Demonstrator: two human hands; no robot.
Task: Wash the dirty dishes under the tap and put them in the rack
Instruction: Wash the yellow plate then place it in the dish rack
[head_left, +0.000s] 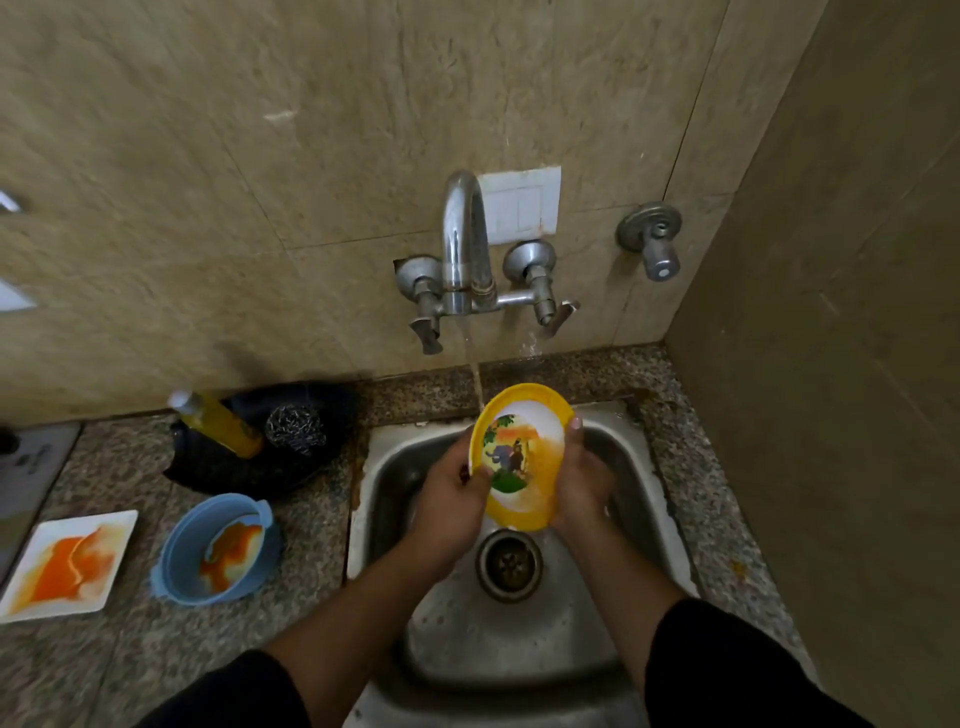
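Both hands hold a yellow plate (522, 457) tilted on edge over the steel sink (519, 639), directly above the drain (509, 564). Left hand (451, 501) grips the plate's left rim, thumb on the printed face; right hand (582, 480) curls round the right rim, one fingertip showing at the top edge. Water runs from the tap (464, 244) onto the upper rim. Orange residue remains on the plate's right side. On the counter to the left: a blue bowl (218, 548) and a white square plate (67, 564), both orange-smeared.
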